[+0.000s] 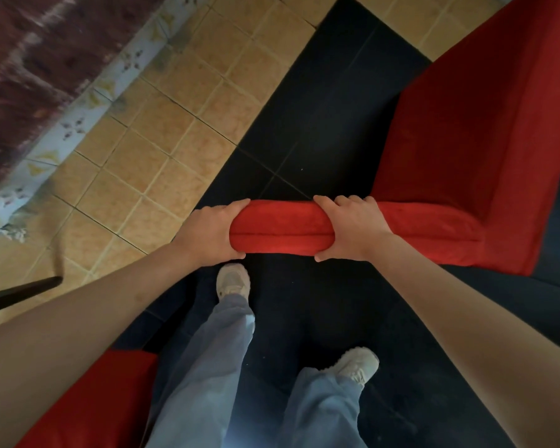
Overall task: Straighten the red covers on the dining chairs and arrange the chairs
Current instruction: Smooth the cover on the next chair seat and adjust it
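Note:
I look straight down on a dining chair in a red cover (459,150). Its seat spreads to the upper right, and the top edge of its backrest (282,226) runs across the middle of the view. My left hand (212,231) grips the left end of that top edge, fingers over the far side and thumb underneath. My right hand (349,229) grips the same edge further right, fingers curled over it. A second red-covered chair (104,396) shows partly at the bottom left, behind my left forearm.
I stand on black floor tiles (307,137), my feet in pale shoes (233,281) just behind the chair. Tan tiles (162,130) lie to the left, ending at a patterned border and a dark reddish wall. A thin dark leg (20,292) juts in at the left edge.

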Demonstrator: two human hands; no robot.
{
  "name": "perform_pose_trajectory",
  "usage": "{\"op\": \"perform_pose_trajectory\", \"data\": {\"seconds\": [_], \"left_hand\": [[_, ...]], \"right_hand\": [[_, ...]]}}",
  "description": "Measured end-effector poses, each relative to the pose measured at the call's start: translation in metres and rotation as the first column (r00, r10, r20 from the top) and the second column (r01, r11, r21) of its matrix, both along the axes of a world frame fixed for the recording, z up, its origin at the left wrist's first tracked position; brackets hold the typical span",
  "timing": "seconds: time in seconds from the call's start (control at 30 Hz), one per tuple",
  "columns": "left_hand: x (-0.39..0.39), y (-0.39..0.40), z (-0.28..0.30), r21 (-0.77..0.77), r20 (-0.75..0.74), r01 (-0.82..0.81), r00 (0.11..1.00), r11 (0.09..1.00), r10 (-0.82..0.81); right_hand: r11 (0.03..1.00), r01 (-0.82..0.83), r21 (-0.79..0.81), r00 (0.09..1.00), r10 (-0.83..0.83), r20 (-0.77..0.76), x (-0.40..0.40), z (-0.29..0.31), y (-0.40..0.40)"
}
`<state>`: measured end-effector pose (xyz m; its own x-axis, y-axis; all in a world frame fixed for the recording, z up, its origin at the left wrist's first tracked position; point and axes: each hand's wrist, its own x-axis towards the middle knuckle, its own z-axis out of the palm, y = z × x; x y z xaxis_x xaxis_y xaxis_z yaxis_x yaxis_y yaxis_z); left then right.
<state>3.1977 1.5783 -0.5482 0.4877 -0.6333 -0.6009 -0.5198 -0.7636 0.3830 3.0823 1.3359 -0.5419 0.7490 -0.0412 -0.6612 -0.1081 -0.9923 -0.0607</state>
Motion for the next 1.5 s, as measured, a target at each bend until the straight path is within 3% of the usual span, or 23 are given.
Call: {"op": "perform_pose_trajectory", "data": {"seconds": [0.4, 0.83, 1.1, 1.5], "left_hand": [[0.011, -0.004, 0.009, -0.099, 0.071, 0.101, 0.993, 0.99, -0.095], [0.058, 0.0, 0.043, -0.083, 0.138, 0.208, 0.971, 0.975, -0.195], [0.069, -0.009, 0.112, -0.082, 0.158, 0.256, 0.958, 0.963, -0.241], [0.051, -0.068, 0.235, 0.128, 0.257, 0.39, 0.875, 0.912, -0.41]], "right_hand": [[0.994, -0.089, -0.059, 0.987, 0.095, 0.126, 0.003, 0.007, -0.005], [1.0, 0.0, -0.018, 0.987, 0.003, 0.161, 0.034, 0.039, 0.008], [0.999, 0.041, 0.027, 0.974, -0.046, 0.222, 0.034, 0.088, 0.005], [0.988, 0.1, 0.121, 0.952, -0.13, 0.276, 0.004, 0.18, -0.037]]}}
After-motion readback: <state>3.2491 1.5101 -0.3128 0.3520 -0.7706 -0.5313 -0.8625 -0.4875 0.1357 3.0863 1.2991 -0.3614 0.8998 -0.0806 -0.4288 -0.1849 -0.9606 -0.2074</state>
